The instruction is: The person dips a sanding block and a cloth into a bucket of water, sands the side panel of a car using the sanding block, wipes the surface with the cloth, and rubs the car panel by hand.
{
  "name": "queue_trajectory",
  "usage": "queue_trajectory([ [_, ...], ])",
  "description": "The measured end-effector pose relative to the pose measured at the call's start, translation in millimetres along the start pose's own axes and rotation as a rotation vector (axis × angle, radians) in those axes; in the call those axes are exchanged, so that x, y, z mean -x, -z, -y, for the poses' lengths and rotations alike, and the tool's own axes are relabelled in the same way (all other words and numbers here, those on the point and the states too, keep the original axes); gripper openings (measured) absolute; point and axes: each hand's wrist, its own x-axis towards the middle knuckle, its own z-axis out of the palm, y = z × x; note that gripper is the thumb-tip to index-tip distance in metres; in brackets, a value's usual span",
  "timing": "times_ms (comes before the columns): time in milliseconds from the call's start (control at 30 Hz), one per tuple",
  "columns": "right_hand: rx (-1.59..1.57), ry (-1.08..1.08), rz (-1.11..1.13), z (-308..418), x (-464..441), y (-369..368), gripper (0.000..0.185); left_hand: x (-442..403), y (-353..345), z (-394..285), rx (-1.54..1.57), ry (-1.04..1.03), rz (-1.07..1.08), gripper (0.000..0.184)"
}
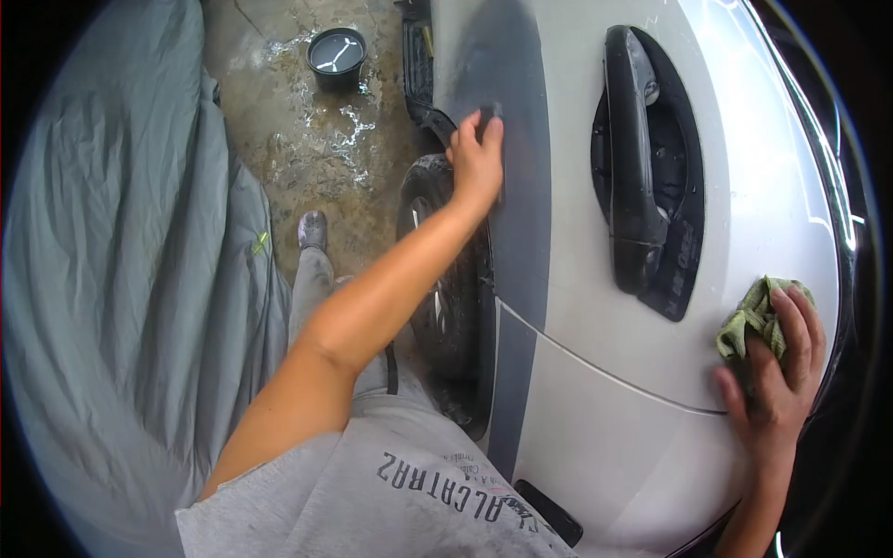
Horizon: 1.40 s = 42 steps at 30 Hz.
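Observation:
My left hand (477,160) reaches to the dark grey strip (523,186) along the silver car panel (577,344). Its thumb and fingers are closed on a small dark grey piece (491,113), possibly sandpaper, pressed against the strip; most of it is hidden. On the right, my right hand (781,372) has its fingers bent over a crumpled green cloth (752,321) on the silver panel. Between the hands, a black door handle (631,167) stands out from its dark recess, which looks wet.
A black bucket of liquid (337,56) sits on the wet concrete floor (279,121). Grey sheeting (121,279) hangs in folds along the left. Below the strip is a black wheel (433,223). A panel seam (605,372) crosses the car body.

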Motion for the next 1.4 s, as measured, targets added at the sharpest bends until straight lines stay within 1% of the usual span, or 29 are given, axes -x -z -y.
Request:
queue_trajectory([
  [33, 0.020, 0.012, -0.003, 2, -3, 0, 0.034, 17, 4, 0, -0.016, -0.037, 0.006, 0.054],
  [100, 0.049, 0.028, -0.003, 5, -8, 0, 0.035, 105, 25, -10, -0.035, -0.165, 0.100, 0.053],
  [133, 0.043, 0.022, 0.006, 5, -6, 0, 0.035, 148, 36, -10, -0.092, -0.220, 0.140, 0.049],
  [167, 0.037, 0.015, 0.015, 6, -3, 0, 0.035, 179, 43, -9, -0.148, -0.281, 0.136, 0.048],
  [233, -0.007, -0.012, 0.019, 5, 2, -3, 0.033, 166, 39, -14, -0.101, -0.306, 0.116, 0.051],
  [300, -0.013, 0.007, 0.003, 7, 2, -2, 0.033, 99, 17, -26, 0.044, -0.055, 0.077, 0.056],
  [367, -0.015, 0.027, -0.018, 6, 0, -5, 0.033, 23, -2, -30, 0.006, -0.102, 0.011, 0.055],
  [467, -0.008, 0.051, -0.061, 4, 0, -8, 0.033, 57, 5, -31, 0.025, -0.168, 0.028, 0.053],
  [500, -0.009, 0.047, -0.072, 4, 1, -10, 0.033, 98, 16, -29, 0.029, -0.206, 0.098, 0.053],
  [533, -0.014, 0.044, -0.077, 4, 2, -11, 0.032, 142, 25, -21, -0.011, -0.297, 0.111, 0.055],
  [567, -0.020, 0.045, -0.082, 5, 1, -11, 0.032, 180, 34, -17, -0.073, -0.313, 0.120, 0.056],
  [633, -0.030, 0.040, -0.096, 7, 0, -10, 0.032, 175, 33, -22, -0.066, -0.333, 0.100, 0.055],
  [667, -0.034, 0.041, -0.099, 6, 0, -10, 0.032, 152, 25, -23, -0.024, -0.256, 0.092, 0.054],
  [700, -0.037, 0.040, -0.105, 6, 0, -10, 0.032, 111, 15, -32, 0.018, -0.184, 0.084, 0.052],
  [733, -0.040, 0.036, -0.107, 7, 1, -10, 0.032, 62, 4, -40, 0.018, -0.159, 0.052, 0.051],
  [767, -0.037, 0.032, -0.107, 7, 0, -10, 0.032, 31, -4, -43, 0.021, -0.132, 0.019, 0.050],
  [867, -0.033, 0.031, -0.096, 6, -1, -9, 0.032, 33, -5, -38, 0.015, -0.222, 0.010, 0.049],
  [900, -0.030, 0.025, -0.097, 6, 1, -10, 0.032, 70, 5, -36, 0.056, -0.252, 0.067, 0.051],
  [933, -0.031, 0.019, -0.093, 5, 1, -13, 0.032, 115, 18, -32, 0.013, -0.269, 0.109, 0.055],
  [967, -0.037, 0.024, -0.089, 5, 1, -12, 0.032, 158, 27, -23, -0.063, -0.330, 0.110, 0.058],
  [1033, -0.043, 0.035, -0.085, 4, 0, -10, 0.032, 167, 34, -27, -0.050, -0.341, 0.113, 0.058],
  [1067, -0.047, 0.031, -0.085, 5, 0, -10, 0.032, 145, 25, -23, -0.005, -0.286, 0.094, 0.056],
  [1100, -0.048, 0.028, -0.088, 5, -1, -10, 0.032, 99, 13, -29, 0.041, -0.234, 0.072, 0.056],
  [1167, -0.052, 0.013, -0.095, 7, -1, -10, 0.032, -3, -8, -44, 0.049, -0.181, 0.025, 0.057],
  [1233, -0.060, 0.008, -0.096, 7, -3, -9, 0.032, -59, -16, -46, 0.045, -0.167, 0.047, 0.058],
  [1300, -0.070, 0.020, -0.093, 4, -1, -10, 0.032, -30, -14, -37, 0.050, -0.275, 0.027, 0.056],
  [1333, -0.073, 0.025, -0.098, 2, -2, -10, 0.033, 10, -5, -31, 0.068, -0.346, 0.047, 0.049],
  [1367, -0.079, 0.022, -0.105, 1, -4, -11, 0.033, 55, 8, -30, 0.030, -0.323, 0.109, 0.052],
  [1400, -0.089, 0.019, -0.101, 1, -4, -10, 0.033, 103, 19, -21, -0.014, -0.347, 0.123, 0.054],
])
